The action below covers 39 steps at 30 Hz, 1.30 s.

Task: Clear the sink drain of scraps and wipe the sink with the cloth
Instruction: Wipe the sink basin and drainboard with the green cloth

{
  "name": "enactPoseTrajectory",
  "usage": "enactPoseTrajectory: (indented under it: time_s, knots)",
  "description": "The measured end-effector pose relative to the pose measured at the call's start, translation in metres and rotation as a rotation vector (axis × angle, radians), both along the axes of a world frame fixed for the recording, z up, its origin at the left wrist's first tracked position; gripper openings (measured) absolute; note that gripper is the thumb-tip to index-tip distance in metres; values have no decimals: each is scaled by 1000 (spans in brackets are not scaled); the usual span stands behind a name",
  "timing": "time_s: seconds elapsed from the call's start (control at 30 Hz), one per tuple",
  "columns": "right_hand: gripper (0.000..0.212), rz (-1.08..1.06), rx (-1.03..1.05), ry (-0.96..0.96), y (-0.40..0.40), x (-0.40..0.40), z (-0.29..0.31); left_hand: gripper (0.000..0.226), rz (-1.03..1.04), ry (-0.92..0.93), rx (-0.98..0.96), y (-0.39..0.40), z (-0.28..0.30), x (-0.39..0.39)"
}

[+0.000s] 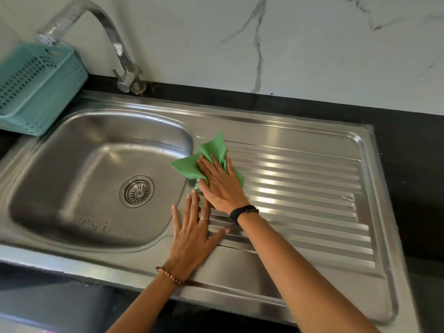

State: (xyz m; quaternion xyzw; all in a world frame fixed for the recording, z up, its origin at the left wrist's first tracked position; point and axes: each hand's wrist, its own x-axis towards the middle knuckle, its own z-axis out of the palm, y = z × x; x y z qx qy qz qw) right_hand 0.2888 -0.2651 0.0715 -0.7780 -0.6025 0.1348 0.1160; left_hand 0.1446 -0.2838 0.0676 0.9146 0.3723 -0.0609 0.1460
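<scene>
A stainless steel sink (72, 169) fills the left half, with a round drain strainer (137, 191) in its bottom. No scraps show on the strainer. A green cloth (211, 150) lies crumpled at the left end of the ribbed drainboard (300, 188), right beside the bowl's edge. My right hand (219, 186) presses flat on the cloth with straight fingers. My left hand (192, 233) rests flat on the steel just below it, fingers spread, between the bowl and the ribs.
A chrome tap (120, 51) curves over the sink from the back. A teal perforated basket (31, 90) stands at the back left, overhanging the sink rim. Black countertop (408, 152) surrounds the steel unit, with a marble wall behind.
</scene>
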Motion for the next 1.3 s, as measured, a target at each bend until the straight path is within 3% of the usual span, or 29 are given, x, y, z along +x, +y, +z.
enactPoseTrajectory:
  time_s: [0.3, 0.43, 0.6, 0.73, 1.0, 1.1, 1.3]
  knots:
    - [54, -376, -10, -41, -166, 108, 3, 88, -197, -91, -66, -83, 3, 83]
    - [54, -532, -108, -129, -232, 149, 15, 88, -187, -41, -27, -109, -3, 103]
    - [57, -598, -193, -233, -247, 132, 17, 89, -196, -69, -78, -103, -1, 96]
    - [63, -703, -184, -163, -256, 102, 11, 101, -155, -129, -128, -87, 3, 72]
    - [61, -854, -203, -109, -180, 108, 11, 120, 90, -107, -137, -23, 6, 5]
    - [63, -749, -150, -108, -137, 69, 6, 125, 244, -121, -166, -11, 5, -17]
    - [68, -492, -68, -90, -19, -22, -1, 118, 206, -115, -110, -6, 0, -30]
